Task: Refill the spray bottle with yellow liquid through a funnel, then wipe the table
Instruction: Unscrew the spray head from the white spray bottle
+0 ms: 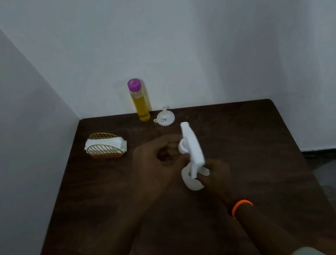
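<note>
- The spray bottle [191, 159] is held above the middle of the dark table [253, 135], tilted, with its white trigger head [191, 143] pointing away from the person.
- The left hand [159, 162] is curled around the neck area just under the trigger head; the right hand [214, 175] grips the lower body of the bottle. The picture is dim and blurred, so the exact place of the fingers cannot be told.
- The step in hand is judged to be the unscrewing of the trigger head, so that the bottle is opened for the refill.
- The refill bottle [140, 103] with yellow liquid and a purple cap stands closed at the far edge of the table, and the white funnel [166, 117] lies just beside it, mouth down, untouched.
- For the next move, the head must be turned off and put down, and the open bottle must be set upright before the funnel is placed in it.
- The white cloth in the gold holder [105, 147] is at the left, for the wiping.
- A small label is seen on the funnel, but its writing cannot be read. No brand is visible.
</note>
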### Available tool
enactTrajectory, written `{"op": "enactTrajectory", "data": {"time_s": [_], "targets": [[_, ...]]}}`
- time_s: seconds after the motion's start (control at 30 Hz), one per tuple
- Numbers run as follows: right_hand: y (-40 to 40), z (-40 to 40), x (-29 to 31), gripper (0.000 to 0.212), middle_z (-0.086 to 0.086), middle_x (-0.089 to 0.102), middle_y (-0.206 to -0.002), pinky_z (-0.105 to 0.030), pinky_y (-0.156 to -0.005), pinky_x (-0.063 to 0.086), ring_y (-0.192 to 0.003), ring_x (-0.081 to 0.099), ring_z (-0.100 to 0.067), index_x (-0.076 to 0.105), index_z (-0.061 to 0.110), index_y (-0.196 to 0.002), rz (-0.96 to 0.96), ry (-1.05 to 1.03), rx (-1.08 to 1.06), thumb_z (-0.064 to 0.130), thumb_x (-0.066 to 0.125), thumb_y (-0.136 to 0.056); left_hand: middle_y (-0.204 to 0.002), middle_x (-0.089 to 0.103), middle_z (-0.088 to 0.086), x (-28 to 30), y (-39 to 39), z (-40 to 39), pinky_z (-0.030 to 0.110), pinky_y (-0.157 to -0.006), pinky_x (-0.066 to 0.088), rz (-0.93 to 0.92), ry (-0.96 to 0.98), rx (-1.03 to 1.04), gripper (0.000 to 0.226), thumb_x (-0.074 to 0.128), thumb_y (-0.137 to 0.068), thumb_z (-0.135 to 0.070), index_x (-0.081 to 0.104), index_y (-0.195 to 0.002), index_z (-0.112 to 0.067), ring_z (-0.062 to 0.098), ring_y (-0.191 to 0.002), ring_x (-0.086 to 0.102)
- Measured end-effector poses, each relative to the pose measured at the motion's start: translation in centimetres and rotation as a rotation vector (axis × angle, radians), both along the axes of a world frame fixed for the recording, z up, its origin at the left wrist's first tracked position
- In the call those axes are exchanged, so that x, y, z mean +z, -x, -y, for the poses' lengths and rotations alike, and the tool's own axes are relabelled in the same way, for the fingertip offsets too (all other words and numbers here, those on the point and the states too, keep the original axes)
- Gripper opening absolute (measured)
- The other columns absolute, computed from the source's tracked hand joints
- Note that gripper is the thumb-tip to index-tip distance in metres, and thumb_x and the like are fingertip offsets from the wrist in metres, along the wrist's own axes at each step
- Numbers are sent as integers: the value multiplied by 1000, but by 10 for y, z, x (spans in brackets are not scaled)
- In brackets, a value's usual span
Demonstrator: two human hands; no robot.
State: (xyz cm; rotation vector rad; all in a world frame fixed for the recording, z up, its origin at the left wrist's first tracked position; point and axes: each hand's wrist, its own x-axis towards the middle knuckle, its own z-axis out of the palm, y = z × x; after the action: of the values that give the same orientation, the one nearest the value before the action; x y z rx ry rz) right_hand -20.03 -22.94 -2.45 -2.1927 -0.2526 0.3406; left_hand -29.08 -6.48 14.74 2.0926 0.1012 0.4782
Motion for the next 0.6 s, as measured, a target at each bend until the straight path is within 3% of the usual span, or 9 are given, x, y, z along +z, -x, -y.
{"op": "enactTrajectory", "data": {"time_s": [0.07,0.17,0.23,0.27,0.33,0.4,0.47,0.53,0.6], "targets": [[-2,-1,-5,44,11,71,-107,0,-70,36,-95,58,0,74,23,-112,50,62,8,40,83,-72,-90,72,-30,0,10,-2,8,-77,54,-18,137,56,44,77,-78,0,66,-104,-33,-12,-92,67],[-4,-2,-9,51,9,71,-117,-7,-83,41,-104,62,-2,72,25,-116,61,102,44,51,79,-72,-74,65,-42,-3,21,-9,3,-67,50,-66,247,194,41,75,-78,1,60,-88,-36,-20,-76,64],[-4,-1,-8,52,9,71,-119,-17,-90,48,-107,62,-2,71,25,-118,49,110,53,52,78,-73,-57,65,-24,-4,21,-5,7,-57,48,-87,331,326,29,67,-83,-4,57,-75,-30,-16,-62,63],[-5,-1,-7,51,10,71,-118,-15,-88,47,-106,61,-1,71,25,-118,45,104,56,50,79,-74,-50,59,-13,-7,21,-6,12,-56,44,-92,377,456,24,62,-85,-13,52,-68,-27,-8,-57,63],[-5,-1,-6,48,11,71,-117,-3,-79,39,-103,58,4,71,26,-118,46,85,63,45,80,-75,-59,54,-3,-19,25,-16,24,-66,41,-88,423,637,26,56,-82,-33,49,-62,-18,10,-58,61],[-6,-1,-6,47,11,71,-117,0,-74,34,-101,56,6,70,26,-118,53,80,75,43,80,-76,-78,67,13,-32,33,-34,40,-77,56,-100,502,533,20,67,-83,-27,64,-78,-8,26,-77,69],[-6,-1,-8,46,11,71,-117,-2,-72,35,-100,56,6,70,28,-119,45,85,90,45,79,-76,-94,73,12,-34,43,-47,53,-83,59,-99,591,480,18,73,-83,-21,69,-97,-10,30,-91,72],[-7,0,-9,45,13,71,-114,-3,-72,35,-98,57,6,70,29,-117,52,88,94,46,78,-76,-96,76,5,-28,44,-46,37,-80,61,-21,800,421,24,68,-89,-4,65,-113,-4,19,-93,74],[-7,0,-10,45,13,72,-113,-5,-76,40,-98,58,6,70,30,-116,50,67,91,45,79,-75,-101,76,7,-20,44,-39,34,-82,60,45,1079,350,37,66,-83,-3,62,-119,-2,19,-98,73]]}}
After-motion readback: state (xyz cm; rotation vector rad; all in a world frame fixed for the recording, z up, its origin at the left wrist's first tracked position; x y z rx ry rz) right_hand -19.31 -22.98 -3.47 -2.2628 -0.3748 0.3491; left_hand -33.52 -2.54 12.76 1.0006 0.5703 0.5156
